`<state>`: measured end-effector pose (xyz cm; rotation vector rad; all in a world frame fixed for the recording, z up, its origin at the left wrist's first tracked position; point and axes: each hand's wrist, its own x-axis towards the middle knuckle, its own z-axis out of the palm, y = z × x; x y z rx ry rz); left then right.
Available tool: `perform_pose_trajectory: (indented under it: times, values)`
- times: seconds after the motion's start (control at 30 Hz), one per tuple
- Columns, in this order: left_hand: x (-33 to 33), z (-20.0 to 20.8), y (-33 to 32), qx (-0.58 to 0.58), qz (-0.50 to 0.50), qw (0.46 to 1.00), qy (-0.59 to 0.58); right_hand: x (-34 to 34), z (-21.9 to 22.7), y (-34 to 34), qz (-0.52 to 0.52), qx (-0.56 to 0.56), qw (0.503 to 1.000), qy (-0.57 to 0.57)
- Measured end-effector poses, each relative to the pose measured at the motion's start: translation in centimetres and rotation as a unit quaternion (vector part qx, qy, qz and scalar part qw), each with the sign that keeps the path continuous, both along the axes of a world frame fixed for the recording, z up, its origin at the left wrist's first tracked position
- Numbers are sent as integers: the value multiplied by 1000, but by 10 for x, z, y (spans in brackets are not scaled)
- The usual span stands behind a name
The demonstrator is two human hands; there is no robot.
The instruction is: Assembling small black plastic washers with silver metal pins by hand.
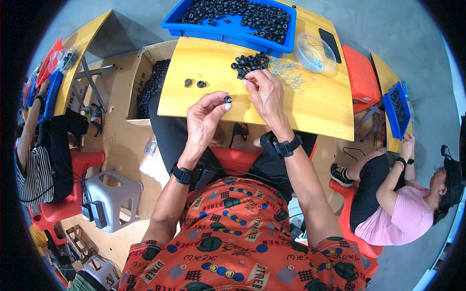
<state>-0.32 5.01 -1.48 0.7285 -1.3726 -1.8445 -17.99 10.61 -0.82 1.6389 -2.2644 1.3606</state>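
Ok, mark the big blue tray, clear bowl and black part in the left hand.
Big blue tray [221,37], head view: near wall.
Clear bowl [304,49], head view: left wall.
Black part [227,99], head view: visible end.

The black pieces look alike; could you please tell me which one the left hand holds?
The black piece pinched by the left hand; others, like the pile beside the right hand, lie on the yellow table.

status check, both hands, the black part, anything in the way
Left hand pinching black part. Right hand at near edge of black pile, grip unclear. Two more parts lie beyond left hand.
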Motion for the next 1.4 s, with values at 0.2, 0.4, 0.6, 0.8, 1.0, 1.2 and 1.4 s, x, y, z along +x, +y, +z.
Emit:
perform_pose_trajectory:
  times: [0.2, 0.4, 0.6, 0.8, 1.0, 1.2, 1.4]
  values:
    - [-3, 9, 4, -9, -5, 1000, -10, 13, 11, 15, 12, -7, 981, -191]
    - [-6, 9, 8, 10, -35, 999, 37, 26, 33, 51, 64, 10, 936, -347]
    - [-10, 12, 17, 6, -56, 998, 21, 30, 33, 62, 119, -25, 859, -497]
    - [-12, 16, 23, 33, -76, 996, 29, 28, 28, 65, 118, -27, 843, -524]
    - [-11, 15, 24, 64, -86, 994, 29, 26, 27, 63, 119, -39, 843, -523]
    - [-10, 12, 25, 29, -68, 997, 27, 28, 29, 61, 120, -21, 848, -516]
    - [-10, 11, 26, -7, -61, 998, 22, 29, 27, 61, 115, -4, 853, -509]
